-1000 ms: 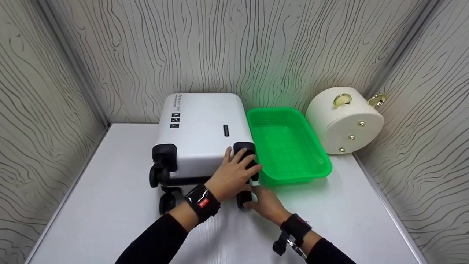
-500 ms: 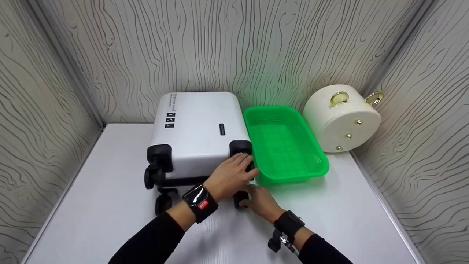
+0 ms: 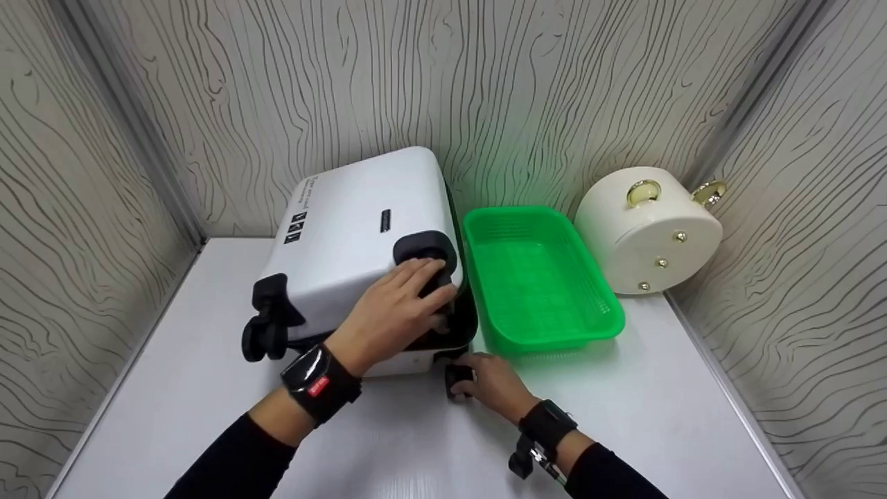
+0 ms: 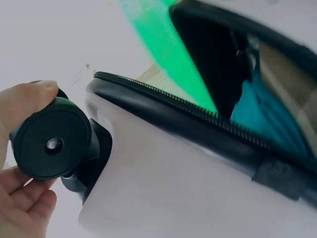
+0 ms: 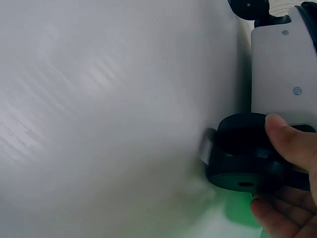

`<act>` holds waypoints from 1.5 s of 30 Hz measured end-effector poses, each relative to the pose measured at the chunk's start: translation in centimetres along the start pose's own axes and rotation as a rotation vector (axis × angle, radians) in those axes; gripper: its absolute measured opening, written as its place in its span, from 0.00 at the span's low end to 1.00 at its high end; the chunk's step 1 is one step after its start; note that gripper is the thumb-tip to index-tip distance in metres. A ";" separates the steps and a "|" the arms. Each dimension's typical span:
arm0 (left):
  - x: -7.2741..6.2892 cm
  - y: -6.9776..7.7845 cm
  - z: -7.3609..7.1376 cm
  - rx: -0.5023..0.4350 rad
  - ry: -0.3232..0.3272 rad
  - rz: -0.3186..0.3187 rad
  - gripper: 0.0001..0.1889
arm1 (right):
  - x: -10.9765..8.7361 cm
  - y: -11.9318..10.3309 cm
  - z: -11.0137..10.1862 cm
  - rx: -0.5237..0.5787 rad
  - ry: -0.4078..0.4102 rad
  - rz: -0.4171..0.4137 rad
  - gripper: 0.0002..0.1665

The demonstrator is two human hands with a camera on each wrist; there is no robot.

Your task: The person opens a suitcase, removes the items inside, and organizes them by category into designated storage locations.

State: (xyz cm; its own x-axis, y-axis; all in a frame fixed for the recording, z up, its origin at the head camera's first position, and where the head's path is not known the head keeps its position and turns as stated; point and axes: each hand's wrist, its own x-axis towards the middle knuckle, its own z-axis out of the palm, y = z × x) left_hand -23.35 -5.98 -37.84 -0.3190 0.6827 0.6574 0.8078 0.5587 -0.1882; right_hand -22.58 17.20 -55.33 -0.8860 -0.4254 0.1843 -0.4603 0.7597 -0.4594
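Note:
A white hard-shell suitcase (image 3: 339,235) lies on the table, its lid tilted up along the right side. My left hand (image 3: 391,312) grips a black caster wheel (image 4: 52,139) at the lid's near right corner, thumb above and fingers below in the left wrist view. My right hand (image 3: 495,384) holds the black wheel (image 5: 242,158) of the lower shell, low by the table. Between the unzipped edges, teal cloth (image 4: 272,119) and a tan lining or item (image 4: 285,69) show inside. Most of the interior is hidden under the lid.
A green plastic basket (image 3: 613,322) stands close against the suitcase's right side. Farther right, a cream round case (image 3: 658,229) with gold fittings leans by the wall. Wood-patterned panels (image 3: 388,83) enclose the white table (image 3: 624,430) at the back and sides.
My left hand has moved up and left with its wheel, raising the lid's right side and opening a gap. The right hand stays at the lower wheel; basket and round case have not moved.

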 end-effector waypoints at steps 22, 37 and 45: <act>-6.4 -6.0 -11.2 0.068 0.328 -0.463 0.30 | 0.0 -0.3 0.1 0.005 0.008 0.046 0.23; -14.7 -12.9 -14.8 -0.082 0.637 -1.012 0.29 | -0.2 -0.9 0.4 -0.010 0.017 0.080 0.23; -23.0 -16.3 -14.8 -0.124 0.671 -1.267 0.30 | -0.1 -1.3 0.4 0.014 0.024 0.098 0.23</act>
State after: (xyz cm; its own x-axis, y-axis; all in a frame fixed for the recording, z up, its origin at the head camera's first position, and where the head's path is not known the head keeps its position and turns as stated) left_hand -21.86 -37.75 -39.07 -0.5808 -0.5998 0.5504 0.2104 0.5425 0.8133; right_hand -21.89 16.07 -55.12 -0.9278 -0.3376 0.1590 -0.3711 0.7901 -0.4880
